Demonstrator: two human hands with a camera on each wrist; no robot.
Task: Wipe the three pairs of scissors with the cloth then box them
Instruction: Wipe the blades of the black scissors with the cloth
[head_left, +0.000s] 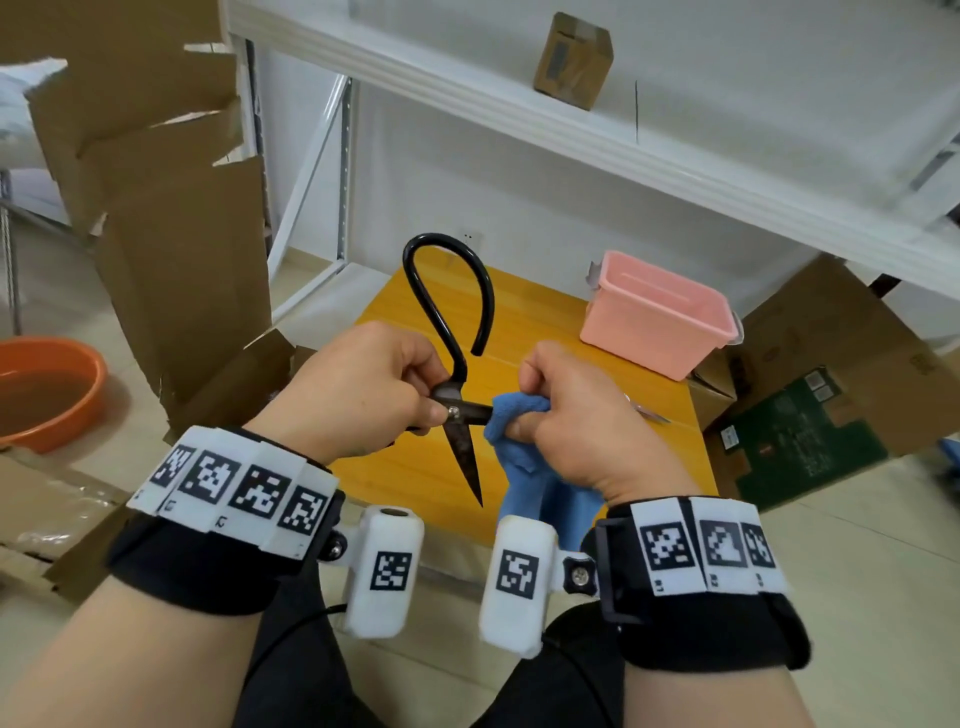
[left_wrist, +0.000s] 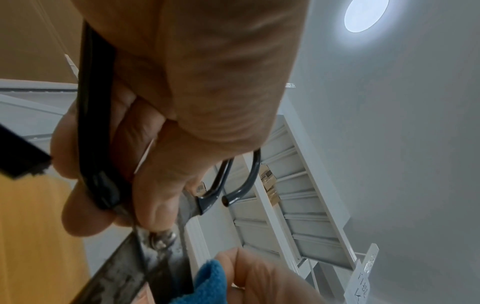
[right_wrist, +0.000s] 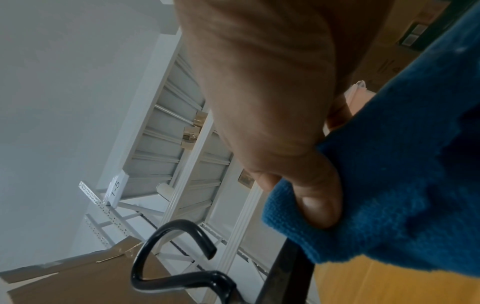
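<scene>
Large black iron scissors (head_left: 457, 374) hang open above the yellow table (head_left: 540, 332), one looped handle up, one dark blade pointing down toward me. My left hand (head_left: 374, 389) grips them at the handle beside the pivot (left_wrist: 161, 240). My right hand (head_left: 561, 410) pinches a blue cloth (head_left: 519, 447) wrapped round the other blade, which points right and is hidden inside it; the cloth (right_wrist: 389, 185) hangs below. The pink plastic box (head_left: 660, 317) stands at the table's far right. The tip of another pair of scissors (head_left: 652, 414) shows on the table behind my right hand.
Torn cardboard sheets (head_left: 171, 218) lean at the left, with an orange basin (head_left: 47, 389) on the floor. A white shelf (head_left: 571, 124) overhangs the table and carries a small carton (head_left: 574, 60). More cardboard boxes (head_left: 831, 384) crowd the right side.
</scene>
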